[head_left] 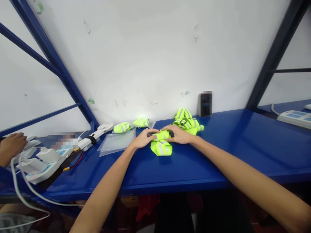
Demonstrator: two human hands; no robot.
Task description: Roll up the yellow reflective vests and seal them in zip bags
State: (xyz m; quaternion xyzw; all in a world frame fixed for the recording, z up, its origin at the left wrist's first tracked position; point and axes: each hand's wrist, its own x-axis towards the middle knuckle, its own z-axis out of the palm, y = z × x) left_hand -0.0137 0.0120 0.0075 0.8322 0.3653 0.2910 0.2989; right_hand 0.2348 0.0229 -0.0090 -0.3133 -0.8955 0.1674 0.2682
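Note:
Both of my hands rest on a folded neon-yellow vest with grey reflective stripes (161,147) lying on the blue table (218,155). My left hand (143,138) pinches its left end with curled fingers. My right hand (179,135) grips its right end, fingers wrapped over the fabric. A loose pile of the same yellow vests (186,121) lies just behind my right hand. Two small folded vests in clear bags (131,125) sit behind my left hand.
A stack of clear plastic bags (116,144) lies left of my left hand. Further left are a white handheld fan (97,134), a white power strip with chargers and cables (41,160), and another person's hand (11,147). A second power strip (295,117) sits far right. Blue shelf struts flank the table.

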